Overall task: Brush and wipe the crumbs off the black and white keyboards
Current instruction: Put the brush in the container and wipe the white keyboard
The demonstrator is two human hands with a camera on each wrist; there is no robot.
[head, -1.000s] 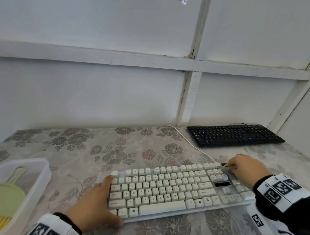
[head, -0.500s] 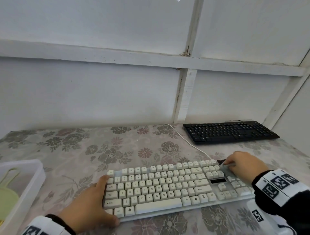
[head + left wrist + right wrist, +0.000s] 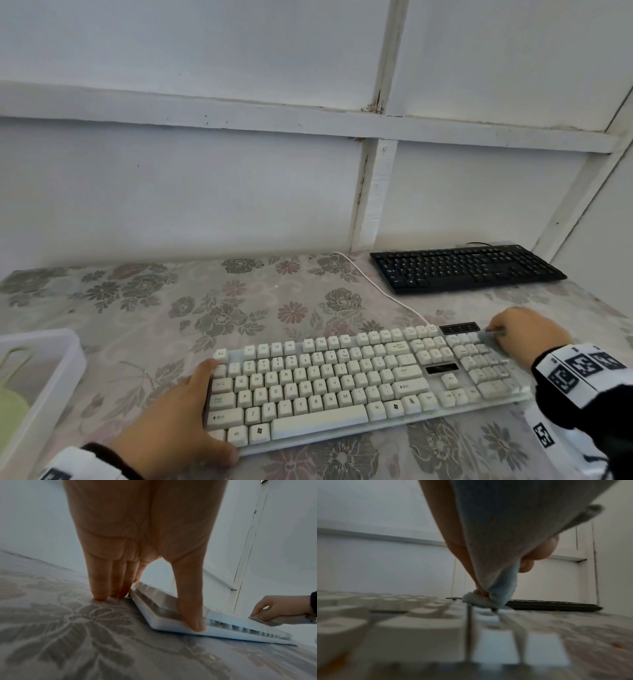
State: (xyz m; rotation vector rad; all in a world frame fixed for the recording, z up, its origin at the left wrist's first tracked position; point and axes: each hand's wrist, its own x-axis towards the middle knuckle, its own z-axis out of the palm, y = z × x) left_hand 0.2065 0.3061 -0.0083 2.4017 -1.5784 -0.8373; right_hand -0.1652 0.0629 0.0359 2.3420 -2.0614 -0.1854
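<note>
The floral-covered table (image 3: 205, 308) carries both keyboards: the black keyboard (image 3: 466, 269) lies untouched at the far right against the wall, well apart from the white keyboard (image 3: 359, 380) in front of the person. A translucent plastic bin (image 3: 51, 373) with a pale green tool inside sits at the left edge. Compared with a second ago, the white keyboard has kept its place, and the left hand (image 3: 174, 425) still braces its left end, fingers straight on the table beside the edge and thumb pressed on the front rim. The right hand (image 3: 524, 337) has travelled from the keys near the navigation block out to the far right corner above the number pad, its fingers curled round a small grey-blue cloth (image 3: 498, 596) pressed onto the keys. That sweep suggests the wiping pass along the top row is reaching its end; a few orange crumbs (image 3: 617, 644) show on the table beside the keyboard. The black keyboard probably awaits cleaning.
</note>
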